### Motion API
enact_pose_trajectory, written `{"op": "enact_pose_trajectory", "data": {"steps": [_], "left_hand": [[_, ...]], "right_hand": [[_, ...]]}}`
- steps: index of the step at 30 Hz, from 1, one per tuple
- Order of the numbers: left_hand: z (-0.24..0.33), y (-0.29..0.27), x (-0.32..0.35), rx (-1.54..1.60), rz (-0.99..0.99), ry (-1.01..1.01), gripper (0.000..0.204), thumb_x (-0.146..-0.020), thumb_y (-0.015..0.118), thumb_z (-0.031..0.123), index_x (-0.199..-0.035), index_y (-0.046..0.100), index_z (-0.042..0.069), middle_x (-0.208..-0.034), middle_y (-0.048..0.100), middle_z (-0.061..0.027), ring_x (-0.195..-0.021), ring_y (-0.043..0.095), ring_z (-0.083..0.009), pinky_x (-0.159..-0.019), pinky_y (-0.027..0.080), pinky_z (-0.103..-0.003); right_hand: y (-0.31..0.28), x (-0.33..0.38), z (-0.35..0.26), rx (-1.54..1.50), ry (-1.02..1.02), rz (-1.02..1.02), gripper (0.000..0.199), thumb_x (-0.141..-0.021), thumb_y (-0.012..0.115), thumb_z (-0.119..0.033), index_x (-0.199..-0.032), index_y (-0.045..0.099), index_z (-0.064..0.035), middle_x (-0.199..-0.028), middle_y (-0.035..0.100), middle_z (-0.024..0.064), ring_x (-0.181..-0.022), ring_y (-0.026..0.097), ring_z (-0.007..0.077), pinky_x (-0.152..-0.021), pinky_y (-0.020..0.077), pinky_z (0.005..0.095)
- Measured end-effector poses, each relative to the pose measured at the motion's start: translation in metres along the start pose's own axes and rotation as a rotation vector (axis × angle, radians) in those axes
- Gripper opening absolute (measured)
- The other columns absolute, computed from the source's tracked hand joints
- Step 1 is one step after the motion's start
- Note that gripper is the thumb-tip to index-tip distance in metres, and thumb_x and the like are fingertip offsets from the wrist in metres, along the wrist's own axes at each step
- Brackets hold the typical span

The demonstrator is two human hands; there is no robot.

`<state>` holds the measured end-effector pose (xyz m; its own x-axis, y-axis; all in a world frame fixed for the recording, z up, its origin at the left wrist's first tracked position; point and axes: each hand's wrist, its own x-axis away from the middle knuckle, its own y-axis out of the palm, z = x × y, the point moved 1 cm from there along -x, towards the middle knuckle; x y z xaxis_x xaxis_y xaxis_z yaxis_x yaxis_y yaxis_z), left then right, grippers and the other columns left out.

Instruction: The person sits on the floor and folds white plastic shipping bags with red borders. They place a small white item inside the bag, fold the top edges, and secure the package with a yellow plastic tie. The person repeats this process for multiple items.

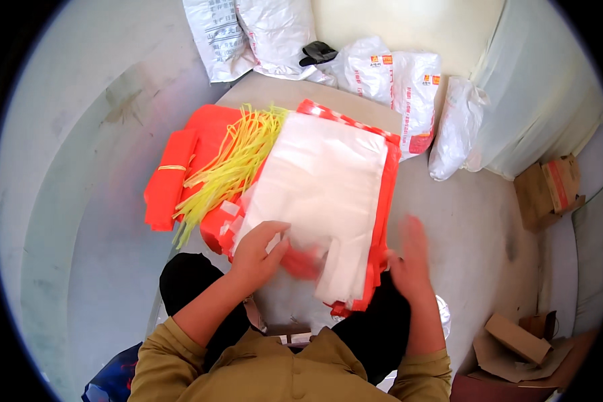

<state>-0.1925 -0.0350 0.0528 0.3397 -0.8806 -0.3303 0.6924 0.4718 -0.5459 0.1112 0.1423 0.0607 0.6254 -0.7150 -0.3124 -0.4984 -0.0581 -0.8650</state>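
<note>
A stack of plastic carrier bags lies in front of me, with a white bag (315,174) on top and red bags (386,208) showing along its right edge and beneath. My left hand (258,254) is at the lower left edge of the white bag, fingers bent and thumb apart from them. Whether its fingertips touch the plastic I cannot tell. To the right of the stack, my right hand (410,261) is smeared by motion, its fingers stretched away from me and its thumb near the bags' edge. Between the hands, the red and white handle parts are blurred.
Left of the stack lie yellow strips (238,147) across red bags, beside a tied red bundle (171,177). White sacks (419,100) and a black item (318,52) line the back. Cardboard boxes (546,191) stand at the right, and opened cardboard (522,348) lies lower right.
</note>
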Motion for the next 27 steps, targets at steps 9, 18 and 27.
{"op": "enact_pose_trajectory", "data": {"steps": [9,18,27], "left_hand": [[-0.05,-0.003,-0.079,-0.554,-0.29,0.178,0.055,-0.098,0.064,0.024,-0.15,0.053,0.011,-0.162,0.043,-0.0135,-0.153,0.034,-0.0387,-0.122,0.03,-0.059],[-0.075,0.014,-0.093,-0.588,-0.322,0.167,0.058,-0.093,0.07,0.029,-0.149,0.056,0.02,-0.164,0.042,-0.0091,-0.154,0.032,-0.0375,-0.118,0.029,-0.066],[-0.079,0.011,-0.1,-0.526,-0.354,0.149,0.057,-0.093,0.069,0.025,-0.148,0.056,0.018,-0.165,0.041,-0.0095,-0.155,0.03,-0.0372,-0.118,0.029,-0.066]], "right_hand": [[0.083,-0.146,-0.086,0.069,-0.39,-0.149,0.062,-0.092,0.071,-0.024,-0.151,0.053,-0.0156,-0.168,0.032,0.0144,-0.157,0.024,0.0392,-0.124,0.0204,0.062],[0.159,-0.262,-0.033,0.243,-0.306,-0.025,0.06,-0.095,0.068,-0.039,-0.15,0.055,-0.0207,-0.167,0.035,0.0117,-0.155,0.026,0.0392,-0.124,0.0214,0.0615],[0.138,-0.275,-0.033,0.383,-0.199,-0.089,0.059,-0.099,0.064,-0.035,-0.154,0.051,-0.0188,-0.17,0.027,0.013,-0.157,0.021,0.0383,-0.126,0.017,0.0583]]}}
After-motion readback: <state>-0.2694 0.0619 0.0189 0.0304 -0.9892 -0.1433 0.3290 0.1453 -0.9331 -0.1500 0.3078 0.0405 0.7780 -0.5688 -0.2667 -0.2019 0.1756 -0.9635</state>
